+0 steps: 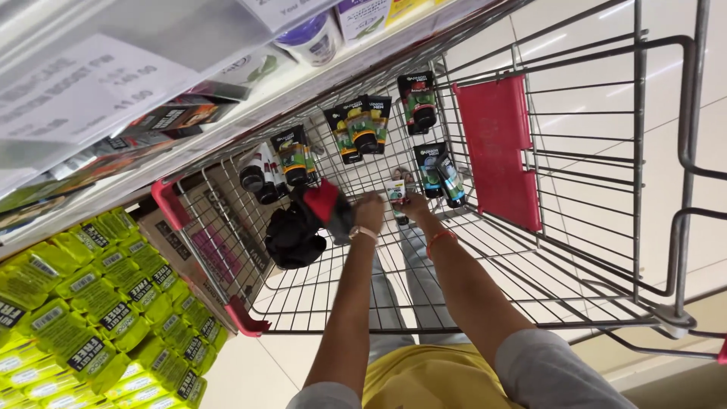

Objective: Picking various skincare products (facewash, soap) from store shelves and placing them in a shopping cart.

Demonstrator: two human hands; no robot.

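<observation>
While both arms reach down into the wire shopping cart (591, 250), the left hand (369, 212) and right hand (413, 203) sit close together over the cart floor, and between them there's a small carded pack (395, 189) that the right hand looks to be pinching at its lower edge. The left hand is right next to it, fingers curled, but I honestly can't tell if it's gripping the pack or just touching it. There's a light bracelet on the left wrist and an orange band on the right one. Just left of the hands lies a black and red pouch (303, 223), kind of slumped on the wire. Further out on the cart floor are more carded tubes: a dark pair with green caps (362, 127), one more near the red child-seat flap (498, 151), which stands upright against the cart's side, a teal-ish one (439, 174) just beside the right hand, and a couple of black and white ones (261, 176) by the far corner. Outside the cart, stacked yellow-green packets (91, 303) fill a bin on the left, and a store shelf (151, 68) runs along the top.
</observation>
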